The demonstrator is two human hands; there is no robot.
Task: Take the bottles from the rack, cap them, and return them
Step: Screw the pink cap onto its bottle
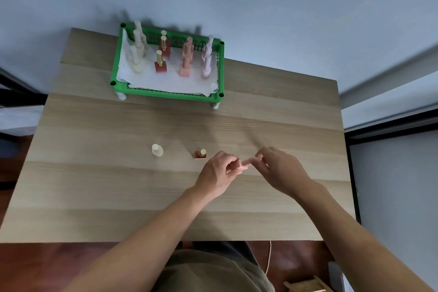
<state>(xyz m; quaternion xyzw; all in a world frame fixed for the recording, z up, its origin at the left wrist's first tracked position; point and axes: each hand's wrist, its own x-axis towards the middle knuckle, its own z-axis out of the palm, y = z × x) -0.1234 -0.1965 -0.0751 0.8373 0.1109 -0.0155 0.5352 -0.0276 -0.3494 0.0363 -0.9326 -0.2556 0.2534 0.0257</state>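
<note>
Green rack (pixel 166 95) is sitting at tabletop's far edge. Left hand (pixel 219 170) is pinching pink bottle (pixel 241 167) near tabletop centre; right hand (pixel 279 168) fingers are closing on its cap. Keep bottle steady, twist straight.

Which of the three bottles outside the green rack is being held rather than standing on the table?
The pink bottle, held between the left hand and right hand. The cream bottle and red bottle stand untouched.

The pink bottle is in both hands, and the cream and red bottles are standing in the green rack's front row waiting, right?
Not quite. The head view shows the loose cream bottle and red bottle standing on the table, not in the green rack. Both hands do hold the pink bottle.
</note>
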